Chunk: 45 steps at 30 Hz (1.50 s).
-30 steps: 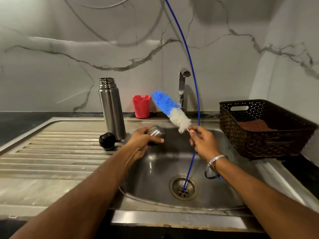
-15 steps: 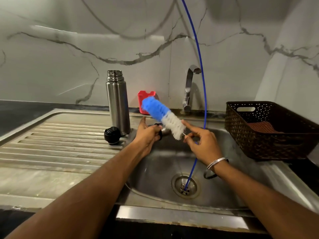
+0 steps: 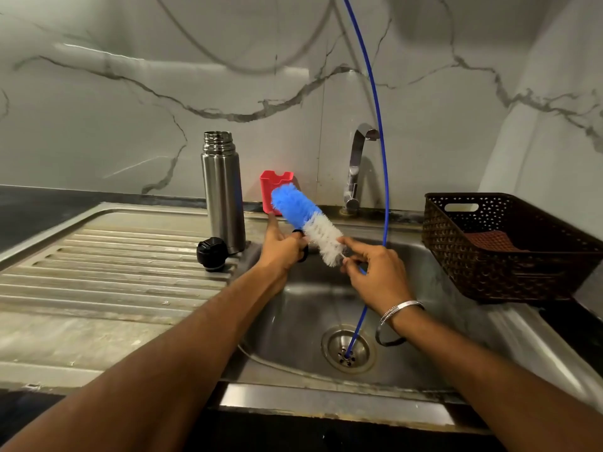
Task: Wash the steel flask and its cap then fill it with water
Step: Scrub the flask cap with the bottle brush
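Evidently early; left hand (image 3: pixel 287 246) grips the cap (image 3: pixel 301 247), right hand (image 3: pixel 375 275) pinches the brush (image 3: pixel 306 221); flask (image 3: pixel 223 194) stands unwashed, unfilled at the sink's (image 3: pixel 424 321) back-left edge

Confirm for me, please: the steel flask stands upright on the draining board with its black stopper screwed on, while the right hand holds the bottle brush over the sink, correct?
Not quite. In the head view the steel flask stands upright with its mouth open; the black stopper sits on the draining board beside its base. The right hand does hold the bottle brush over the sink.
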Each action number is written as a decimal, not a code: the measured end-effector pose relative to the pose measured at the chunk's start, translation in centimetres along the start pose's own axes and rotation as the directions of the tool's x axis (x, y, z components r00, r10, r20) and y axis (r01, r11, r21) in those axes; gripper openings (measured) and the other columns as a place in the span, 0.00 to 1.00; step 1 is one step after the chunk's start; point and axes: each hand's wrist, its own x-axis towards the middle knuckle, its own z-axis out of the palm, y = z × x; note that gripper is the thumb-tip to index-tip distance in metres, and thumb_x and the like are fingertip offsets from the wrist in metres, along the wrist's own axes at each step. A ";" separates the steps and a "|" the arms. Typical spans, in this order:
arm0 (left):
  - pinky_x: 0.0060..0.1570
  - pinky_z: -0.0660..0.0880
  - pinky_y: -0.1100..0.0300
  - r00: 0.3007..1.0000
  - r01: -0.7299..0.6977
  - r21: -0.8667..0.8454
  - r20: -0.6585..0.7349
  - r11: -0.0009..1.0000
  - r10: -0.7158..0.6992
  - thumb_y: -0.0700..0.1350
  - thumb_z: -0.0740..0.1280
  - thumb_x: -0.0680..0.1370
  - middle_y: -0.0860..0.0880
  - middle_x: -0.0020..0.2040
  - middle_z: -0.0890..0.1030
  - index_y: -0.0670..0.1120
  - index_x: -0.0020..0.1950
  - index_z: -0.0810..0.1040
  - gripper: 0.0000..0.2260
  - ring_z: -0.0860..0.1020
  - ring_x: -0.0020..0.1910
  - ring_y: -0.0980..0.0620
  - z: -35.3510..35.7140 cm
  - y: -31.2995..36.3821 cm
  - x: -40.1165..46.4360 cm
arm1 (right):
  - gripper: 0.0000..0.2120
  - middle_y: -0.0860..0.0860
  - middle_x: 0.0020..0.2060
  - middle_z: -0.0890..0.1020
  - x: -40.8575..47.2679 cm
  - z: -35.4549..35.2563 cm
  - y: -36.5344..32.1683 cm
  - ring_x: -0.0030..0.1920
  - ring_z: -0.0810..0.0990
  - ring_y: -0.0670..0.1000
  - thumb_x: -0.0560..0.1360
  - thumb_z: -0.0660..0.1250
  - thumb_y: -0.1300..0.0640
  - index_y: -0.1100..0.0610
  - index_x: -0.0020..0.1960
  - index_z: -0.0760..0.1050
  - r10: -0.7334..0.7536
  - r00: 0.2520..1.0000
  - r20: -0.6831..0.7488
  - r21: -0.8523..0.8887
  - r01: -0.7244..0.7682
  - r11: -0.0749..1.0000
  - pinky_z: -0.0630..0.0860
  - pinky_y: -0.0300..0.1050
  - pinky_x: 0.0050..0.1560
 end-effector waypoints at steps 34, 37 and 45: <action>0.53 0.80 0.54 0.990 -0.117 -0.285 -0.113 0.951 0.088 0.25 0.56 0.81 0.43 0.52 0.85 0.49 0.80 0.60 0.31 0.83 0.49 0.50 -0.3 0.4 1.0 | 0.19 0.49 0.41 0.86 0.7 -1.9 -0.1 0.41 0.83 0.43 0.78 0.68 0.65 0.55 0.67 0.77 0.077 0.987 -0.143 0.242 -0.040 0.970 0.77 0.27 0.43; 0.56 0.81 0.48 0.993 -0.065 -0.441 -0.121 0.895 0.013 0.26 0.57 0.81 0.36 0.64 0.79 0.51 0.81 0.57 0.33 0.81 0.59 0.44 0.3 0.4 0.6 | 0.18 0.50 0.38 0.87 0.8 -1.0 -0.1 0.41 0.83 0.44 0.78 0.68 0.66 0.57 0.67 0.79 0.160 0.982 -0.096 0.341 -0.119 0.933 0.75 0.24 0.42; 0.62 0.76 0.47 0.983 -0.064 -0.641 -0.171 0.765 -0.061 0.28 0.59 0.82 0.35 0.71 0.74 0.59 0.82 0.43 0.40 0.80 0.63 0.43 0.4 1.7 0.2 | 0.23 0.54 0.33 0.81 0.4 -1.4 -0.8 0.31 0.79 0.55 0.81 0.64 0.58 0.50 0.75 0.70 -0.313 0.930 -0.190 -0.268 0.258 0.928 0.78 0.52 0.34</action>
